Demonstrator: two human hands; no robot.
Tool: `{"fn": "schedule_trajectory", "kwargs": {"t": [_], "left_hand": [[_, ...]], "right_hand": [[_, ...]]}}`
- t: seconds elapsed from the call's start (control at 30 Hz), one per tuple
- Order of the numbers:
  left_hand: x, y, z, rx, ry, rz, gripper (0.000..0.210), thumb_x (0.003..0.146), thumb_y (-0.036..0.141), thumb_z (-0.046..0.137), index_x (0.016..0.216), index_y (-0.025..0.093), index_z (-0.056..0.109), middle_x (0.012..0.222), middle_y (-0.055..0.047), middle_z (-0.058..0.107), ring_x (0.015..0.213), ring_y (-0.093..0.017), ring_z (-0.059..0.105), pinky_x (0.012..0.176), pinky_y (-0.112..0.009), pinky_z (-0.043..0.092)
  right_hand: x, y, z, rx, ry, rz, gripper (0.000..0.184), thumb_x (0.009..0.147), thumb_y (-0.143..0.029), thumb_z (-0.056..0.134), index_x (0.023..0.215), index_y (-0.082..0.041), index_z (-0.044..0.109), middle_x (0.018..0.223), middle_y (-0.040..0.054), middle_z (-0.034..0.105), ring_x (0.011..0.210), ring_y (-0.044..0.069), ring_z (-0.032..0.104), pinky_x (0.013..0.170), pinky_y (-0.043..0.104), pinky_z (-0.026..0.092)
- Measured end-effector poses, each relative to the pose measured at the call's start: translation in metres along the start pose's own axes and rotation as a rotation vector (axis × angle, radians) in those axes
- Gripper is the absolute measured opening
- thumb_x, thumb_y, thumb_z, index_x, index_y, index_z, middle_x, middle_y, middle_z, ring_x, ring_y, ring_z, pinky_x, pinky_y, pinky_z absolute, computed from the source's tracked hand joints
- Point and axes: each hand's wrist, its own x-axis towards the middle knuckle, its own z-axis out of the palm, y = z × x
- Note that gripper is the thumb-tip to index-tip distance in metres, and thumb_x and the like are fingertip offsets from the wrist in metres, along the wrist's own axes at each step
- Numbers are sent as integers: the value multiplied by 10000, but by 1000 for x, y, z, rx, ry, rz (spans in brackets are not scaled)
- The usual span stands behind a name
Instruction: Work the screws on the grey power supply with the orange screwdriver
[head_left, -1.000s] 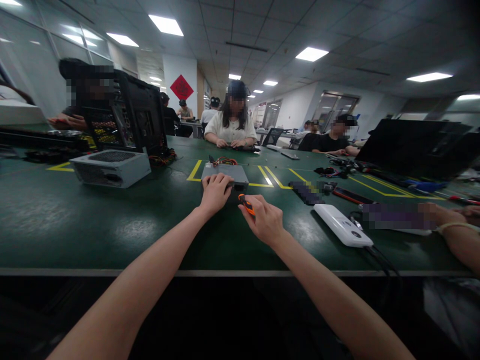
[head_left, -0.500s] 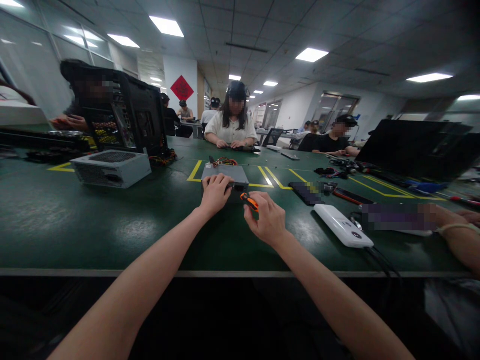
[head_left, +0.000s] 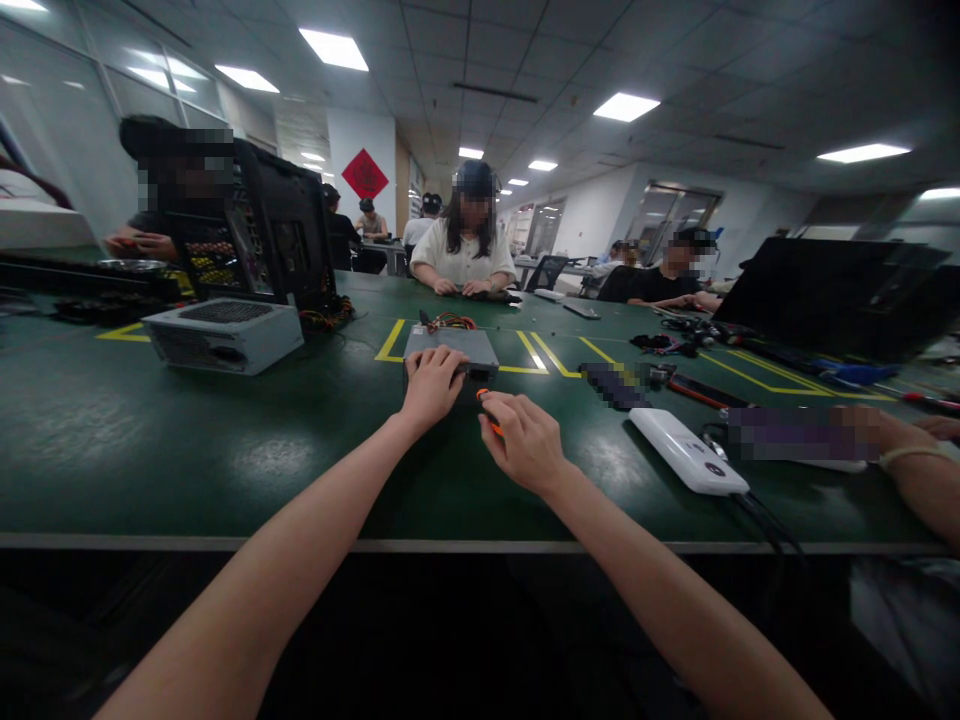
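A grey power supply unit [head_left: 474, 346] lies on the green table straight ahead, its bundle of coloured cables [head_left: 454, 321] at the back. Over its near left part my left hand [head_left: 433, 385] is closed, fingers on the top and thumb at the near side. Just right of it, my right hand [head_left: 525, 440] is closed around an orange-and-black screwdriver [head_left: 482, 395]. Most of the handle is hidden by my fingers, and I cannot make out its shaft. The screwdriver's visible end is close to the unit's near right corner.
On the left stand a larger power supply [head_left: 225, 335] and a black computer case [head_left: 289, 235]. A white power bank [head_left: 686, 452] with cables and a dark phone [head_left: 613, 385] lie to the right. A person [head_left: 465, 245] sits opposite; another person's arm [head_left: 922, 480] reaches in at right.
My right hand has turned and shifted slightly left and down, so less of the orange handle shows. My left hand stays on the power supply unit.
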Motion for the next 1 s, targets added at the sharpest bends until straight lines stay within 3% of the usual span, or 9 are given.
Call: {"fn": "schedule_trajectory", "kwargs": {"t": [0.13, 0.3, 0.5, 0.73, 1.0], "left_hand": [[0, 0, 0, -4, -2, -4, 226, 848, 221, 441, 1050, 247, 538, 1058, -47, 569, 1010, -234, 462, 906, -410, 254], [0, -1, 1, -1, 9, 6, 225, 848, 232, 452, 1053, 255, 540, 1056, -40, 570, 1006, -233, 461, 894, -408, 259], [1, -1, 2, -4, 1, -9, 221, 852, 238, 449, 1051, 253, 544, 1058, -44, 571, 1016, -233, 459, 906, -408, 252], [1, -1, 2, -2, 4, -6, 219, 855, 252, 449, 1052, 258, 545, 1057, -41, 572, 1017, -235, 458, 899, -409, 257], [1, -1, 1, -5, 7, 4, 221, 854, 236, 443, 1050, 253, 543, 1058, -39, 571, 1000, -232, 466, 891, -408, 258]], "right_hand": [[-3, 1, 0, 34, -30, 19, 102, 865, -209, 467, 954, -192, 512, 974, 67, 639, 796, 119, 609, 662, 215, 447], [-5, -1, 0, 62, -132, 9, 154, 846, -202, 446, 975, -180, 525, 1101, 116, 578, 877, 151, 600, 687, 241, 469], [-2, 0, 1, 47, -24, 43, 86, 870, -241, 475, 912, -186, 526, 934, 59, 644, 752, 114, 602, 636, 215, 445], [-3, -1, 1, 48, -90, -14, 157, 853, -185, 438, 1001, -178, 491, 1070, 108, 587, 849, 147, 588, 700, 261, 455], [-2, -2, 1, 28, -87, -39, 93, 833, -183, 478, 925, -186, 486, 987, 73, 633, 773, 145, 592, 660, 262, 432]]}}
